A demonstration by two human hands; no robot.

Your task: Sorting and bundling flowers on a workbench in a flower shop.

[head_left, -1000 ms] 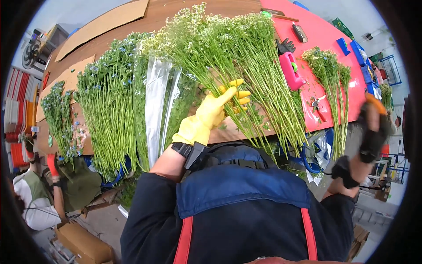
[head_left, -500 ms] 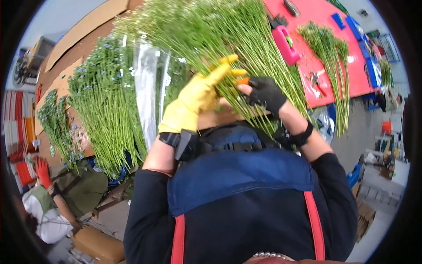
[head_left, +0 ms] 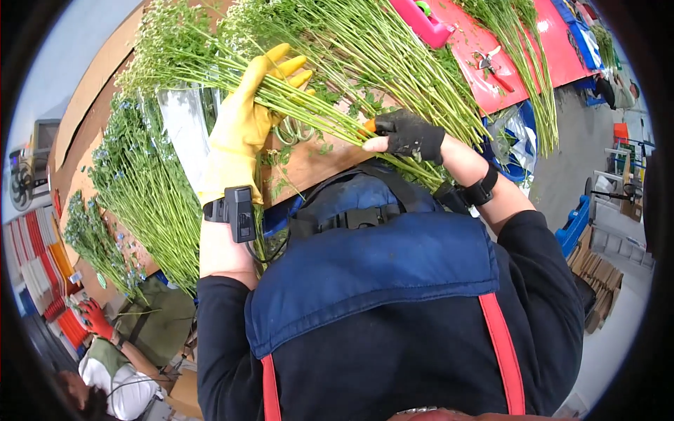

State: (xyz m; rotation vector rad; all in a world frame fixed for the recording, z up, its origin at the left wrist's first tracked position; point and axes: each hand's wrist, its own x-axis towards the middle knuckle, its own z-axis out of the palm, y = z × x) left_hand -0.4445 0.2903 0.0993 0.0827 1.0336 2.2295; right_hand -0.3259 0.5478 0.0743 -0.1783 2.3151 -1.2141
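My left hand (head_left: pixel 256 116), in a yellow rubber glove, holds a bunch of long green flower stems (head_left: pixel 309 105) across its palm, fingers stretched out past them. The small pale flower heads point to the far left. At the lower end of the bunch, my right hand (head_left: pixel 411 137) is closed on the stems, in a black glove with the thumb bare. A small orange piece (head_left: pixel 368 127) shows by its fingers; its kind is unclear. Beneath the bunch lie leaf scraps and a pale green looped thing (head_left: pixel 293 132) on the brown table (head_left: pixel 330 158).
A large pile of stems (head_left: pixel 393 56) lies just beyond my hands. Blue-flowered bunches (head_left: pixel 151 182) and clear plastic (head_left: pixel 184 112) lie left. Right, a red surface bears pruning shears (head_left: pixel 486 62), a pink jug (head_left: pixel 425 21) and more stems (head_left: pixel 519 56). A red-gloved co-worker's hand (head_left: pixel 95 317) is lower left.
My left hand has moved left and nearer with the stems, away from the pile. The bunch now lies flatter, and the right hand grips its lower end. My view has shifted.
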